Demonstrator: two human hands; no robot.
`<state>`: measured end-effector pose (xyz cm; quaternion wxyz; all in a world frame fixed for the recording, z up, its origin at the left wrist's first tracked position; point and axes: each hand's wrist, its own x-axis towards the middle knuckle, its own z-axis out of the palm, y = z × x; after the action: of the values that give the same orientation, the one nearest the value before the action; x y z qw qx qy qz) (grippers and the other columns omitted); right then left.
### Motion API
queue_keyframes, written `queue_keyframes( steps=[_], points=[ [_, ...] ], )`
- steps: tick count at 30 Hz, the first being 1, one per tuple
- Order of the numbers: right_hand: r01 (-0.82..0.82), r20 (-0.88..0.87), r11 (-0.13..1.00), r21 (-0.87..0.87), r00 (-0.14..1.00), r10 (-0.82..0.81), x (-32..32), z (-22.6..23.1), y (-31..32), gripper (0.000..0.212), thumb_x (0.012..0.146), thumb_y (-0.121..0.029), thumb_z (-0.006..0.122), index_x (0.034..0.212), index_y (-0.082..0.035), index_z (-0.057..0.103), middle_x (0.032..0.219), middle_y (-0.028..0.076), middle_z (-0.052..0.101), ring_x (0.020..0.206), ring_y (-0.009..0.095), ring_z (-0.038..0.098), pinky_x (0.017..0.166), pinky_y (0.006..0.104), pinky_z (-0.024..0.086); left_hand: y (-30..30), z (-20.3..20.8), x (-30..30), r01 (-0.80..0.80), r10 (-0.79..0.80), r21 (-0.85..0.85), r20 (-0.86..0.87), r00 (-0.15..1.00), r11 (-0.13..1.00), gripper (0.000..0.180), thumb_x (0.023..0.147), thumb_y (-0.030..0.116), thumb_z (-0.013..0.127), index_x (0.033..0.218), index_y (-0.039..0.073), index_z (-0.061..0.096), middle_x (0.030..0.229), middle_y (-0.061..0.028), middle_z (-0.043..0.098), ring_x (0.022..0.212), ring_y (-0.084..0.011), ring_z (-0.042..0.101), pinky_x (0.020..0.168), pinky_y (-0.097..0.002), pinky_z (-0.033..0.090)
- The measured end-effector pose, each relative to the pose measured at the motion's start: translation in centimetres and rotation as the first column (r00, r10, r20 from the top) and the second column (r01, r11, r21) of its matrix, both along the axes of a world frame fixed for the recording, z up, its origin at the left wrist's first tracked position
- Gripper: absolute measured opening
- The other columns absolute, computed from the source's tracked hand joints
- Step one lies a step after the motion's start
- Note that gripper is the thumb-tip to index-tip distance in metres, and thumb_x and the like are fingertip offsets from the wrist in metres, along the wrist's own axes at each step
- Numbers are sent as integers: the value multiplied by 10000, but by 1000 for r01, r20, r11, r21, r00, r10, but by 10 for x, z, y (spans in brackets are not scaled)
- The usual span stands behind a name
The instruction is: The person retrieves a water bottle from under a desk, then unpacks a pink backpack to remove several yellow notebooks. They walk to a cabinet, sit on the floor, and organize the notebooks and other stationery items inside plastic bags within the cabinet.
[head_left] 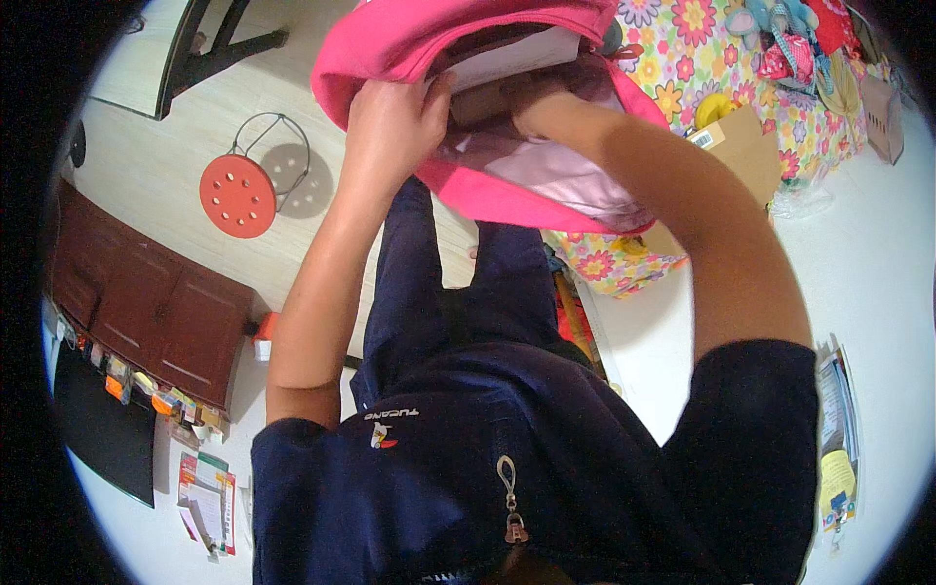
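A pink bag (507, 200) with a pale pink lining hangs unzipped in front of my legs, its mouth toward me. My left hand (398, 119) grips the bag's left edge, with the thumb over the rim. My right hand (542, 109) reaches inside from the right; its fingers are lost in shadow, so whether they hold anything does not show. White sheets or a booklet (517, 60) stand in the bag beyond both hands. A small red zipper pull (627, 52) sits at the bag's right side.
A bright floral cover (678, 73) spreads behind the bag, with a cardboard box (733, 161) and soft toys (788, 54) on it. To the left are a red round stool (237, 197), a dark table leg (185, 58), a brown cabinet (146, 283) and a black screen (105, 424).
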<state>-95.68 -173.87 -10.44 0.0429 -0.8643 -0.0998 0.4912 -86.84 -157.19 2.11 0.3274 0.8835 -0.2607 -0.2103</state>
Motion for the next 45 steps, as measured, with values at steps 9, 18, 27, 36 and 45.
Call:
queue_keyframes(
  steps=[9,18,27,36,45],
  points=[
    [371,241,926,63,895,-375,2,-17,20,694,639,-454,596,1256,-173,448,1341,100,372,1249,270,330,1021,429,270,16,9,9,38,-95,-152,-384,918,988,307,861,252,553,1085,43,571,1007,-114,619,954,-200,578,816,-311,437],
    [367,2,918,149,928,-371,-5,16,14,506,742,-330,542,1205,-125,517,1298,129,436,1211,285,383,1010,394,299,7,-37,24,63,-104,-190,-210,972,980,400,896,317,476,1211,70,484,1181,-155,509,1136,-271,455,950,-347,345],
    [59,-69,998,10,996,-58,10,60,-78,293,739,-94,489,997,-41,619,1045,165,596,960,318,577,814,384,463,-25,-64,19,429,-424,-92,-430,797,899,491,897,442,404,1250,105,454,1247,-125,483,1170,-258,433,1017,-341,288],
    [242,103,867,436,943,-316,30,66,-113,338,777,-65,410,1071,-80,577,1049,178,587,979,321,560,831,390,446,-31,-64,36,816,-736,1,-430,523,579,272,858,219,448,1060,94,581,1012,-181,591,953,-319,550,882,-372,386],
    [-76,-160,959,272,979,123,13,111,-73,402,722,-14,456,1088,-110,590,1068,154,579,993,318,542,854,380,423,-25,-83,34,508,-502,166,-79,861,845,372,867,250,443,1208,104,481,1220,-159,495,1099,-300,483,932,-355,379]
  ],
)
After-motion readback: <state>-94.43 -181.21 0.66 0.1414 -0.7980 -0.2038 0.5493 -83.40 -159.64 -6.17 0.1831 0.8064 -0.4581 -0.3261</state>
